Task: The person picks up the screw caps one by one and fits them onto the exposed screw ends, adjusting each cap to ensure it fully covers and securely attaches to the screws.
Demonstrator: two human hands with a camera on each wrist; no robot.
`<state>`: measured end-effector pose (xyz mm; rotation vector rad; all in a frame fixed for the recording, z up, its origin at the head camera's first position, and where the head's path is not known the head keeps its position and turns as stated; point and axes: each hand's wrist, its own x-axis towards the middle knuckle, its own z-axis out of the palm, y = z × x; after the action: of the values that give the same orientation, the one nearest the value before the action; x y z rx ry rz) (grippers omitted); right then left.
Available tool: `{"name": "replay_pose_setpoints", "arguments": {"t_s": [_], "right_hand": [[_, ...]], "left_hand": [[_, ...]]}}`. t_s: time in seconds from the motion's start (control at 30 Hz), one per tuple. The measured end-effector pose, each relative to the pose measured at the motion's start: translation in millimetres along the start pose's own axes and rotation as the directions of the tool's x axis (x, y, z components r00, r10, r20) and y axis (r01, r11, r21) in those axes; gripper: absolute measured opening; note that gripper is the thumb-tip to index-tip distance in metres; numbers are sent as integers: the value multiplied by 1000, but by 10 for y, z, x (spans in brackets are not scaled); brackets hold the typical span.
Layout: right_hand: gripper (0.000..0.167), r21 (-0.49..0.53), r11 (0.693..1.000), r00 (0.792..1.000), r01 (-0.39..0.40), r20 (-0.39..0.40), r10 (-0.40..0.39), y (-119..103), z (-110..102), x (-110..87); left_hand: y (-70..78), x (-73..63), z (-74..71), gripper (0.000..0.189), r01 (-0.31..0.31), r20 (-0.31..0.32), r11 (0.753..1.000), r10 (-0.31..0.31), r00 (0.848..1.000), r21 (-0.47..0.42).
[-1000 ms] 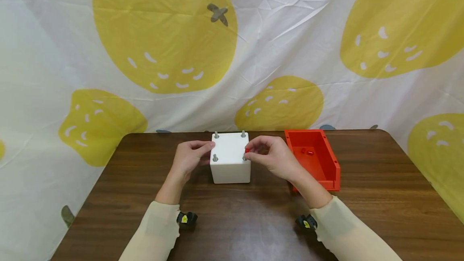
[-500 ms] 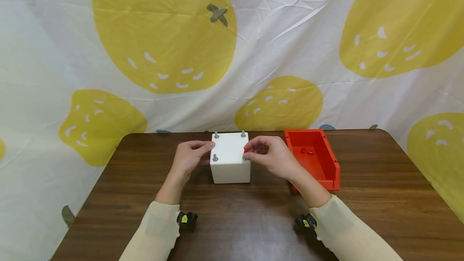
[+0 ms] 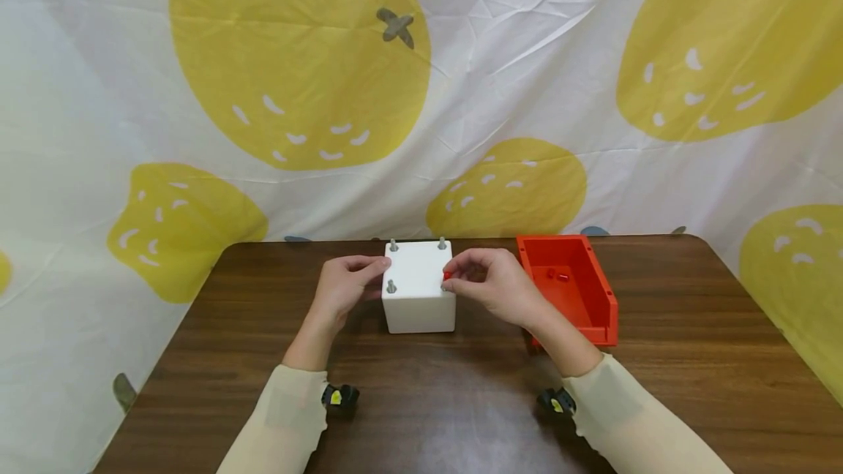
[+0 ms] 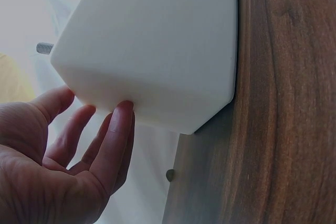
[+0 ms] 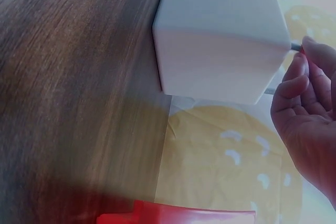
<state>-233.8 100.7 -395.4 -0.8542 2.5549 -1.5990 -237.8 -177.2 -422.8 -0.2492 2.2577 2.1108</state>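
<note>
1. The right hand (image 3: 500,284) pinches a small red cylindrical piece (image 3: 446,276) between thumb and fingertips, at the near-right grey threaded bolt (image 3: 444,287); the fingers hide how far the two are joined.
2. The left hand (image 3: 342,284) is unclenched: its loosely bent fingers touch the left side of the white smooth-sided box-shaped block (image 3: 419,315), with the thumb at the upper edge.
3. This block sits on the table before the person, its flat top facing up. Three more grey threaded bolts (image 3: 391,287) stand upright near the other top corners, with their threads bare.
4. Just right of the block, beyond the right hand, is a red plastic bin (image 3: 601,269) with tall sides and a low front lip. Two small red pieces (image 3: 563,278) lie on its floor, close together toward the far left; one shows as a cylinder on its side.
5. The right forearm crosses in front of the bin's near-left corner and partly covers it.
6. Pale cream sleeves (image 3: 639,415) and black wrist devices (image 3: 340,395) show nearer the person.
7. Under everything is a dark brown wood-grain table (image 3: 421,393); behind it hangs a white cloth (image 3: 514,79) printed with yellow fruit.
</note>
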Motion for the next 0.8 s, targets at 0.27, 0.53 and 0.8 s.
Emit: {"name": "replay_pose_setpoints", "arguments": {"t_s": [0.27,0.53,0.8], "right_hand": [[14,-5,1000,999,-30,25,30,32,-3,-11],[13,-27,999,999,-40,-3,40,33,33,-23],[12,-25,999,999,-40,-17,40,75,61,-24]], "left_hand": [[-4,-12,-6,33,-11,4,1000,11,1000,-7],[-14,-3,5,33,-3,2,1000,3,1000,-5],[-7,-5,2,34,-14,0,1000,14,1000,1]]}}
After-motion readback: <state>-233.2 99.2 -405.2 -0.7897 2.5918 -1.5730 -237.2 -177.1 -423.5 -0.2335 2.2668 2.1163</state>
